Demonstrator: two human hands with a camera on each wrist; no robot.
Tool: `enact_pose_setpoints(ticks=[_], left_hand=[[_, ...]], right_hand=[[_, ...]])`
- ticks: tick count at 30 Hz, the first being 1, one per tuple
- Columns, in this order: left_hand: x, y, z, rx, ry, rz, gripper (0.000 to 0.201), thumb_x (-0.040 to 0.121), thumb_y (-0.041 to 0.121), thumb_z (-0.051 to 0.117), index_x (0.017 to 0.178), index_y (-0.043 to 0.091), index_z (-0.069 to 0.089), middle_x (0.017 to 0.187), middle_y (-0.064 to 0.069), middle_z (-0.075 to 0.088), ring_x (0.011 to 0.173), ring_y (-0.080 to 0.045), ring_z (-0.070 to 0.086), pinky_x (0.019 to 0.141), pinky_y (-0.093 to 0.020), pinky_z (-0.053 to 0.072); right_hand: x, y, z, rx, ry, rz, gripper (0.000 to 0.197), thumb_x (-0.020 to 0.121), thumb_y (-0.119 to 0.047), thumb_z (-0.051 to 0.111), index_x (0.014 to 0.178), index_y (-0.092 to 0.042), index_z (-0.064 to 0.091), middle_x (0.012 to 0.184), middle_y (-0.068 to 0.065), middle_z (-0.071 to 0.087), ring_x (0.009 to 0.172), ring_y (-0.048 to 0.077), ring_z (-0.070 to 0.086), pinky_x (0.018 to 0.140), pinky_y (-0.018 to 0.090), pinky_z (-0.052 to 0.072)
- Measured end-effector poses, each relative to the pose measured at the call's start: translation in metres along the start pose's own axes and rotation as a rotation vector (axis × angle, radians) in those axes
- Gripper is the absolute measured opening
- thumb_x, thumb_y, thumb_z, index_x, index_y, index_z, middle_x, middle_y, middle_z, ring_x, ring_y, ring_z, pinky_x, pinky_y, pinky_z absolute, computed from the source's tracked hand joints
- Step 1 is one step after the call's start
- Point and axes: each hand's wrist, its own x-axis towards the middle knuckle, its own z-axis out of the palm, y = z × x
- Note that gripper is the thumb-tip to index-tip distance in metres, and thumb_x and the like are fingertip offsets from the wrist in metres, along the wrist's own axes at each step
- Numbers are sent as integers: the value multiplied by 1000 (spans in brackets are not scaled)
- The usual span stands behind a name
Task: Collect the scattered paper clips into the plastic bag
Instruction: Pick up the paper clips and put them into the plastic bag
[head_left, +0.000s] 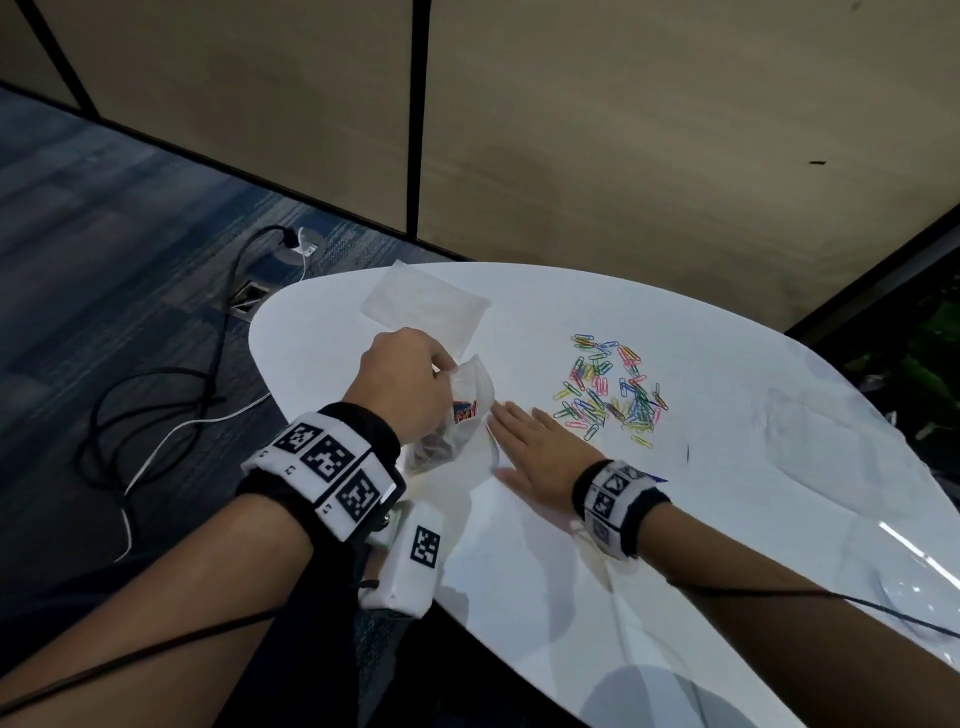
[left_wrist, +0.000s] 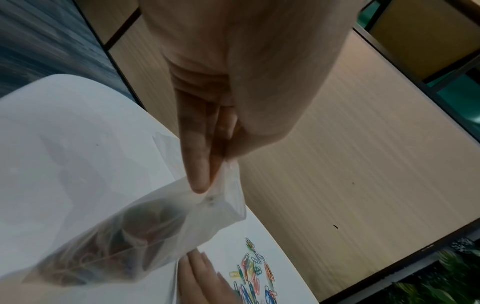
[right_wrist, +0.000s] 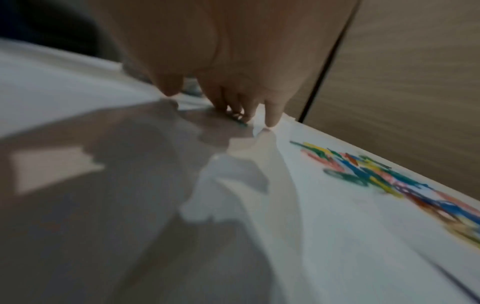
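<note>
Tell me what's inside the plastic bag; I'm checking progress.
The plastic bag, pinched by the left hand, already holds a dark tangle of coloured clips, blurred through the film; their number is hidden.

head: high, looking down | wrists: close, along fingers | shared: paper clips (head_left: 610, 392), table (head_left: 675, 519)

Paper clips (right_wrist: 394, 181) blurred; bag (left_wrist: 109, 242) contents indistinct.

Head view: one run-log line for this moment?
left hand pinches plastic bag rim | right hand flat on table | paper clips mostly loose
</note>
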Motion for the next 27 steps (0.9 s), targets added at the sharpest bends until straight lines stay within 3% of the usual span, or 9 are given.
enact_pose_setpoints(ticks=[2, 4, 8, 13, 16, 17, 19, 24, 27], left_hand=[[-1, 1, 0, -10, -1, -1, 19, 88, 9, 59, 95, 17, 75, 93, -13, 76, 86, -33, 74, 82, -43, 63], [-3, 2, 2, -10, -9, 6, 15, 90, 12, 61, 92, 18, 75, 90, -13, 75, 85, -34, 74, 81, -43, 63], [-5, 5, 3, -2, -16, 15, 14, 91, 15, 61, 88, 19, 74, 88, -12, 75, 81, -34, 74, 79, -44, 63], [-2, 6, 5, 19, -10, 2, 15, 91, 12, 61, 89, 20, 74, 88, -10, 76, 81, -32, 74, 78, -43, 63], [-3, 10, 8, 50, -25, 11, 18, 91, 11, 59, 88, 22, 74, 86, -10, 76, 81, -31, 74, 80, -42, 63], [-4, 12, 9, 72, -27, 17, 19, 91, 11, 58, 90, 20, 75, 87, -9, 77, 82, -30, 74, 81, -41, 62], [-5, 16, 10, 112, -19, 30, 21, 91, 11, 57, 96, 18, 76, 90, -9, 77, 86, -28, 73, 83, -37, 60], [-8, 23, 16, 147, -16, 50, 23, 93, 13, 57, 103, 18, 77, 104, -10, 75, 98, -29, 68, 85, -36, 56], [-7, 26, 21, 158, -20, 57, 21, 93, 13, 58, 101, 19, 77, 106, -10, 74, 100, -29, 67, 84, -34, 55]], right_hand=[[-27, 7, 9, -43, 58, 14, 73, 100, -57, 15, 156, -16, -7, 163, 0, -16, 151, 17, -13, 123, 41, -3], [-37, 28, 17, -76, 94, 74, 71, 99, -59, 10, 156, -19, -9, 163, -3, -18, 150, 18, -16, 123, 44, -4], [-29, 63, 9, -109, 48, 230, 63, 98, -45, 4, 156, -21, 6, 165, 0, -4, 152, 31, -2, 118, 57, 15], [-22, 77, 10, 21, 134, 326, 51, 102, -23, 36, 152, -24, 25, 161, 4, 18, 142, 35, 29, 103, 50, 44], [-17, 77, 7, 33, 227, 302, 28, 92, -7, 50, 118, -9, 60, 125, 11, 54, 108, 32, 57, 77, 39, 54], [-15, 78, 7, 51, 260, 308, 21, 89, -1, 52, 104, -7, 65, 110, 11, 58, 97, 31, 59, 72, 38, 53], [-14, 81, 1, 114, 308, 363, 19, 90, 0, 52, 95, -6, 70, 99, 10, 61, 89, 29, 61, 72, 35, 52], [-21, 102, -13, 611, 400, 741, 7, 83, -20, 75, 88, -18, 79, 89, -2, 74, 83, 14, 66, 84, 22, 50], [-32, 109, -19, 1275, 456, 841, 5, 78, -13, 80, 83, -12, 77, 85, 9, 74, 70, 17, 71, 77, 29, 60]])
